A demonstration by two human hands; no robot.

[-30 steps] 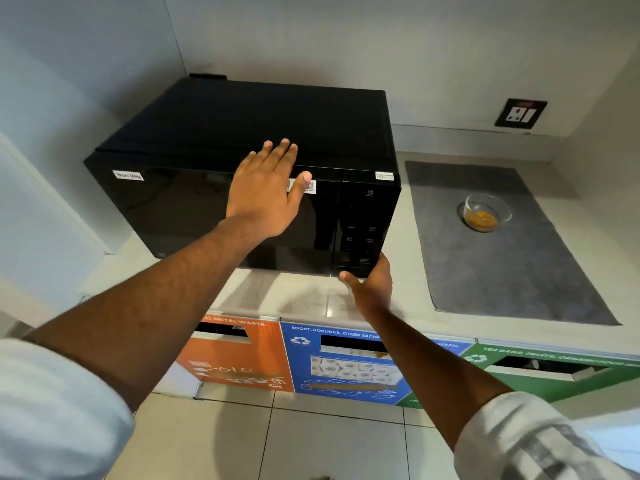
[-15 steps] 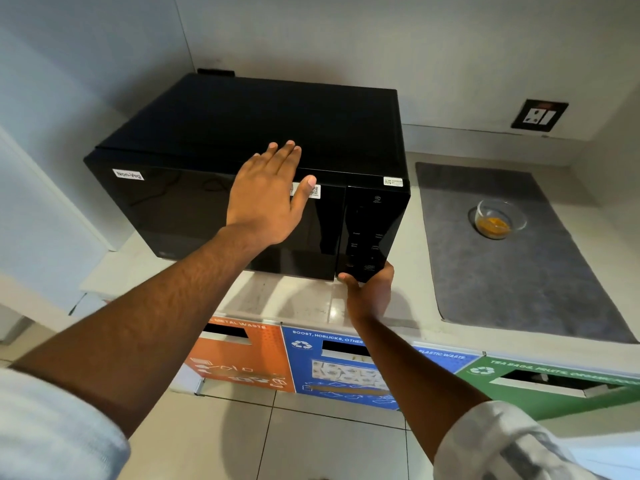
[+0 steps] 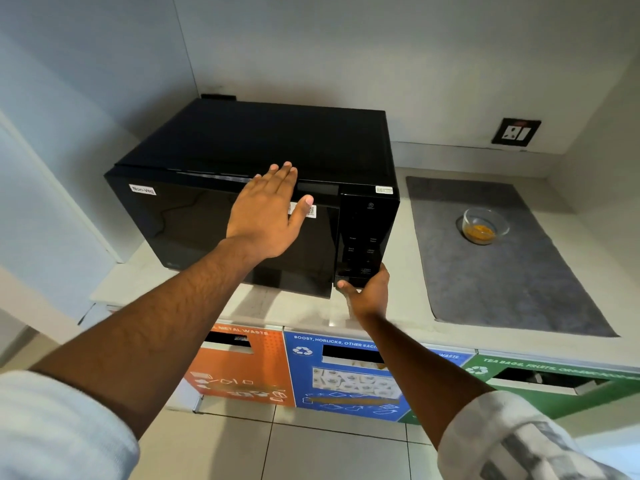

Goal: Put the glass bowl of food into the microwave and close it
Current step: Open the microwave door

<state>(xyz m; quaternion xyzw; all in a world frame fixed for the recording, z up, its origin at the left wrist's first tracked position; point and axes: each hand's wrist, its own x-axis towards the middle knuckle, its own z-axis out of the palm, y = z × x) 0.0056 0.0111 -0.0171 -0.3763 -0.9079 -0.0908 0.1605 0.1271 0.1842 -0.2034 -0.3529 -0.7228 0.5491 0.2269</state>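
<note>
While the microwave (image 3: 249, 202) is shut, the glass bowl (image 3: 485, 224) of orange-yellow food sits untouched on the grey mat (image 3: 502, 271), toward the mat's far edge and near the counter's (image 3: 398, 306) back right corner, well apart from both hands.

Microwave: black, glossy door closed, standing at the counter's left end against the back wall; control panel (image 3: 363, 237) on its right side; "Non-Veg" label (image 3: 142, 189) at the door's upper left.

Left hand (image 3: 266, 216): released, flat, fingers extended together, palm laid on the door's upper edge; grasping nothing.

Right hand (image 3: 369, 292): cupped under the lower corner of the control panel, thumb on its bottom edge; whether it presses a release or merely steadies the unit cannot be told.

Below the counter's front edge: orange, blue and green waste-bin fronts (image 3: 339, 372). Wall socket (image 3: 515, 132) above the mat.

Risks, as judged: the flat left palm may block the door if it springs open; a pull at the lower corner could slide the whole unit toward the front edge.

Change from half a second back: hands and bowl hold the same places; only the viewpoint has drifted slightly.
</note>
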